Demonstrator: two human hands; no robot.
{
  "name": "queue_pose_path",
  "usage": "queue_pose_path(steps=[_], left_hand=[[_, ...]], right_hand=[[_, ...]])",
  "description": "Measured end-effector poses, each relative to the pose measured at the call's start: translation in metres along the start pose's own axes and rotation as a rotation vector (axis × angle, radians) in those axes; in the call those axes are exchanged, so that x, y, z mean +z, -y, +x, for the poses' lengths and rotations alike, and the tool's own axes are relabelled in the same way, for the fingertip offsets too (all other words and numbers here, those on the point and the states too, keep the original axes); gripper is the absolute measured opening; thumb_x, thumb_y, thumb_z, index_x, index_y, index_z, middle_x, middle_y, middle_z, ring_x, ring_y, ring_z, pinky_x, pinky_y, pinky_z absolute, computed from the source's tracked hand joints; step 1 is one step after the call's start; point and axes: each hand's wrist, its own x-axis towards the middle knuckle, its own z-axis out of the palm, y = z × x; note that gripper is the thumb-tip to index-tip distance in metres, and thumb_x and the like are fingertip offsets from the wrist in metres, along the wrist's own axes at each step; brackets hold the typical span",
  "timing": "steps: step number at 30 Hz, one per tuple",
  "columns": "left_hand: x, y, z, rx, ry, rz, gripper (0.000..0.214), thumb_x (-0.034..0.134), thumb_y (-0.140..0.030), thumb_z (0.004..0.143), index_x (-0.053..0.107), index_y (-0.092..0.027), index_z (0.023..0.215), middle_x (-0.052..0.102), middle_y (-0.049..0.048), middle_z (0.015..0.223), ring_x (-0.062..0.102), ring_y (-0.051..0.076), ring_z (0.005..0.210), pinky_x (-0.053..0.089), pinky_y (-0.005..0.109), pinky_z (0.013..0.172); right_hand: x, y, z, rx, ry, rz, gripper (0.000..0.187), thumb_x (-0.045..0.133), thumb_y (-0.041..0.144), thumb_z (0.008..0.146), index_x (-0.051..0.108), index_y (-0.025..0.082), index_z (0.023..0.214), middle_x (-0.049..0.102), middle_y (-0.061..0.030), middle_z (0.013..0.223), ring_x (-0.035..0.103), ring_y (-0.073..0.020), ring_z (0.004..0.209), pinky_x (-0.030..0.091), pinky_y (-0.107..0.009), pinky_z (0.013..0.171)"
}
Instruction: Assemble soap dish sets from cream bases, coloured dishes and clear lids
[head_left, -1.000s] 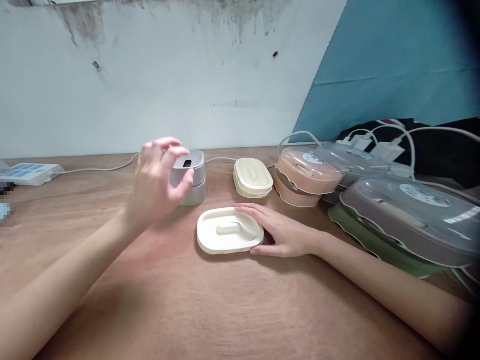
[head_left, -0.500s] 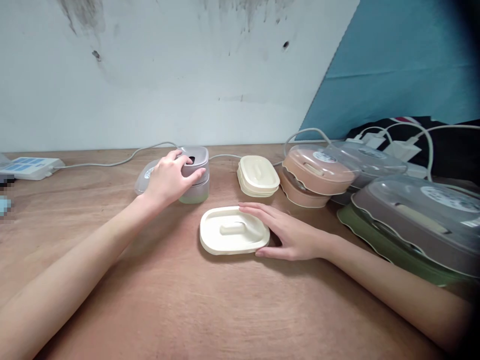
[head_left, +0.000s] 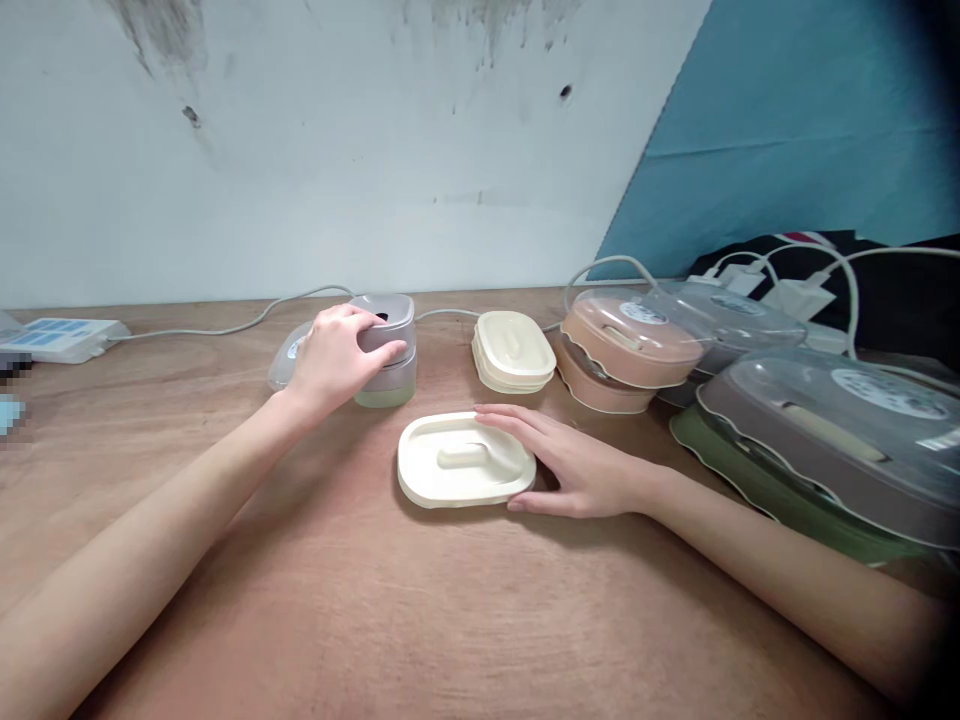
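Observation:
A cream oval plastic lid (head_left: 431,480) with a raised handle-like bar in its middle lies flat on the wooden table. My right hand (head_left: 570,468) grips its right end, thumb at the near edge and fingers along the far edge. Farther back on the left, my left hand (head_left: 337,350) is wrapped over the top of a stacked grey container (head_left: 396,330), thumb on its near right side. That stack has a greenish bottom piece (head_left: 390,396), and a dark opening shows in its top. Behind my left hand, a clear lid (head_left: 282,365) with a round label is partly hidden.
Smaller cream lids (head_left: 514,350) are stacked behind the oval lid. To the right stand pink containers (head_left: 626,335) and larger grey and green ones (head_left: 817,440) with clear covers. White cables and plugs (head_left: 799,297) lie behind them. A white power strip (head_left: 67,338) sits far left, before a stained wall.
The whole view has shifted very slightly. Both hands keep their places on the grey container and the cream lid.

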Motion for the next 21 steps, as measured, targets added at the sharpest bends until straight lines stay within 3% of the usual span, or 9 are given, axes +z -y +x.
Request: queue_pose_path(steps=[3, 7, 14, 21], left_hand=[[-0.001, 0.003, 0.002, 0.075, -0.004, 0.059, 0.028, 0.06, -0.043, 0.08, 0.066, -0.02, 0.094, 0.068, 0.0065, 0.098, 0.057, 0.029, 0.105, 0.041, 0.043, 0.092], [0.001, 0.008, 0.003, 0.207, 0.044, 0.102, 0.033, 0.062, -0.042, 0.079, 0.061, -0.02, 0.103, 0.066, 0.0078, 0.109, 0.049, 0.032, 0.118, 0.016, 0.057, 0.107], [0.002, 0.008, 0.004, 0.188, 0.072, 0.065, 0.037, 0.064, -0.041, 0.076, 0.059, -0.018, 0.105, 0.065, 0.0077, 0.105, 0.052, 0.03, 0.105, 0.032, 0.046, 0.097], [0.001, 0.011, 0.007, 0.174, -0.105, 0.023, 0.039, 0.069, -0.043, 0.073, 0.061, -0.02, 0.104, 0.066, 0.0053, 0.104, 0.053, 0.028, 0.101, 0.034, 0.044, 0.094]], right_hand=[[0.0, 0.0, 0.0, -0.001, 0.001, -0.008, 0.079, 0.06, 0.045, 0.081, 0.02, 0.017, 0.142, 0.034, -0.0205, 0.143, 0.036, -0.0308, 0.131, 0.038, -0.049, 0.102], [0.0, 0.0, 0.0, 0.003, 0.01, -0.02, 0.078, 0.059, 0.045, 0.081, 0.019, 0.016, 0.142, 0.033, -0.0213, 0.143, 0.035, -0.0304, 0.131, 0.037, -0.049, 0.103], [-0.001, 0.0, 0.001, 0.008, 0.015, -0.023, 0.078, 0.059, 0.046, 0.081, 0.019, 0.015, 0.141, 0.033, -0.0214, 0.143, 0.035, -0.0298, 0.132, 0.037, -0.048, 0.103], [0.0, -0.001, 0.0, 0.015, 0.021, -0.006, 0.078, 0.059, 0.046, 0.081, 0.019, 0.016, 0.141, 0.032, -0.0204, 0.143, 0.035, -0.0301, 0.131, 0.037, -0.048, 0.103]])
